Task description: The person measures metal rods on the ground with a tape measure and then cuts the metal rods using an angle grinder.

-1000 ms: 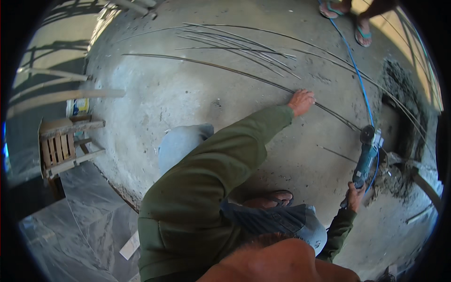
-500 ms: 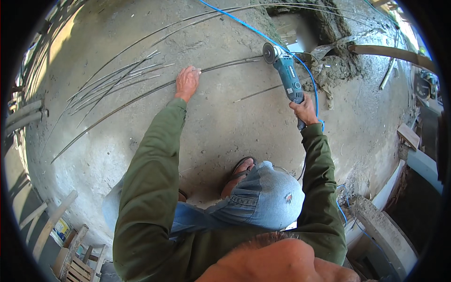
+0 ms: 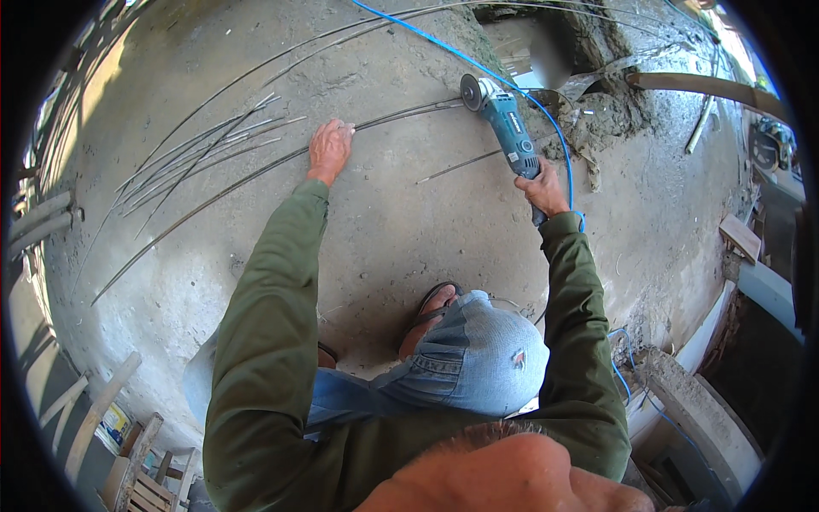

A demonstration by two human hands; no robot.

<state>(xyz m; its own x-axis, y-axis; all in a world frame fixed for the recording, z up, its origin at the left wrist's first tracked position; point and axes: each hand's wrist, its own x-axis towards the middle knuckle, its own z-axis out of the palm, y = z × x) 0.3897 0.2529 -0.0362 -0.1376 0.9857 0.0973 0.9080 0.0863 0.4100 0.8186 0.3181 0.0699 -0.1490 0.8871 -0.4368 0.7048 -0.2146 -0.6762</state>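
Note:
My right hand (image 3: 544, 189) grips the rear handle of a teal angle grinder (image 3: 510, 128), held out ahead of me on the right. Its dark cutting disc (image 3: 470, 91) is close to the far ends of some long, thin steel rods (image 3: 388, 119); I cannot tell whether they touch. Closed over those same rods, my left hand (image 3: 329, 152) is low at the floor, the fingertips partly hidden. Left of it lies a loose bunch of shorter cut rods (image 3: 200, 154). A single short rod (image 3: 461, 165) rests on the floor below the grinder.
A blue cord (image 3: 444, 44) crosses the concrete floor (image 3: 409, 226) and passes by the grinder. Beyond it is a muddy pit (image 3: 589, 51) with a curved wooden pole (image 3: 708, 87) alongside. Longer rods arc across the far floor. Concrete beams (image 3: 695, 410) stand at lower right, wooden poles (image 3: 107, 410) at lower left.
The view has shifted slightly, so floor things appear a little further left. The grinder and both hands keep nearly the same places relative to the rods.

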